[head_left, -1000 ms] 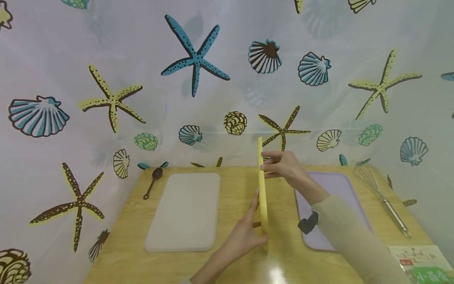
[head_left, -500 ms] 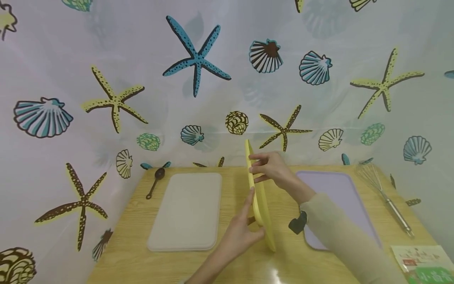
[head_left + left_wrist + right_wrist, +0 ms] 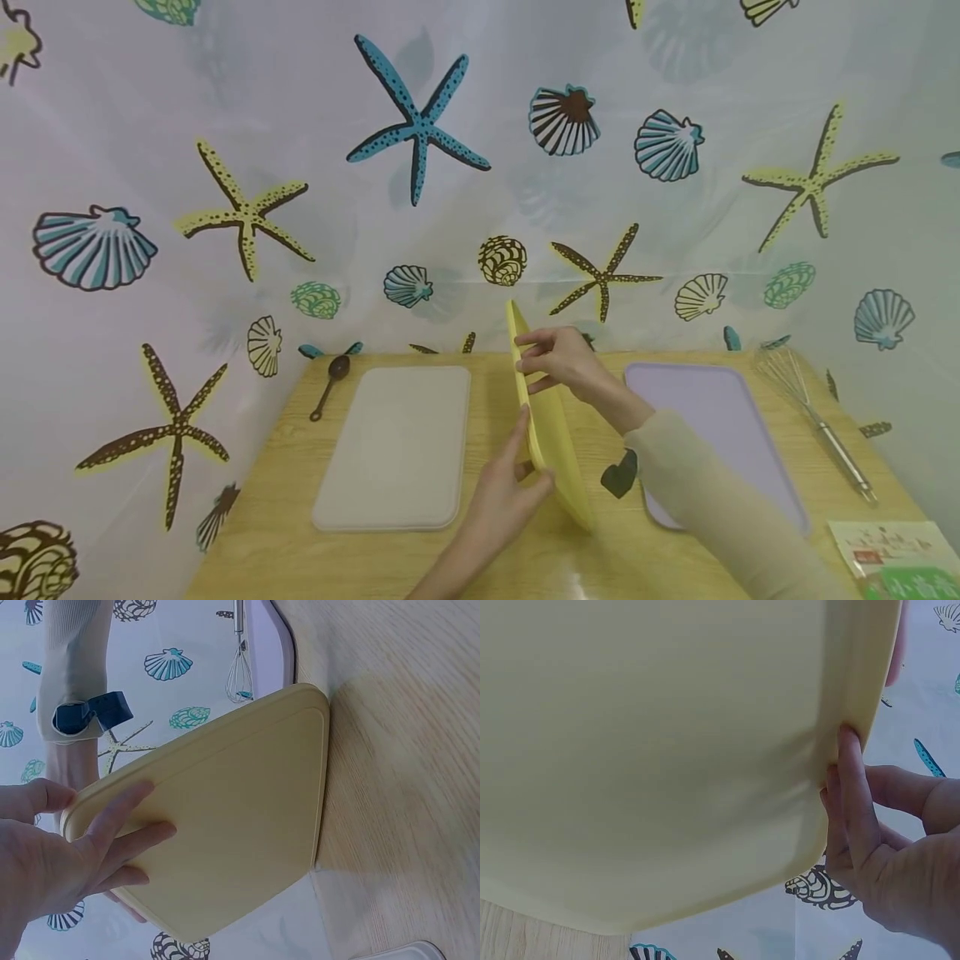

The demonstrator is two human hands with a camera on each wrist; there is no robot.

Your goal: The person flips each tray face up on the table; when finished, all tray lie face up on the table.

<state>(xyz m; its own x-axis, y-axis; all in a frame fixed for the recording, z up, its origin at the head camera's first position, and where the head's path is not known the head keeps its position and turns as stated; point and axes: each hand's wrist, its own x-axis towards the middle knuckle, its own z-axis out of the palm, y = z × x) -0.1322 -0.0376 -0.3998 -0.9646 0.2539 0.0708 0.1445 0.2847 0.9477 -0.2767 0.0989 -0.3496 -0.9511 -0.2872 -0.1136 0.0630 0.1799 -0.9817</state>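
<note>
A yellow tray (image 3: pixel 553 454) stands on its side between both hands, its upper edge leaning left. Its lower edge seems to rest on the table in the left wrist view. The left hand (image 3: pixel 504 498) grips the near part of the upper edge; its fingers lie on the tray's smooth underside (image 3: pixel 240 802), with the thumb at the rim. Farther back, the right hand (image 3: pixel 564 360) pinches the same edge, thumb outside and fingers against the raised rim on the inner side. The tray's hollow face (image 3: pixel 652 750) fills much of the right wrist view.
A white tray (image 3: pixel 393 450) lies on the left of the wooden table (image 3: pixel 480 554), with a dark spoon (image 3: pixel 330 385) beyond it. On the right are a purple tray (image 3: pixel 712 408), a whisk (image 3: pixel 825 433) and a printed packet (image 3: pixel 892 546). A patterned curtain (image 3: pixel 465 225) surrounds the table.
The yellow tray has gone from nearly upright to leaning left, and its hollow face now shows in the head view. Both hands have shifted left with it, keeping their hold.
</note>
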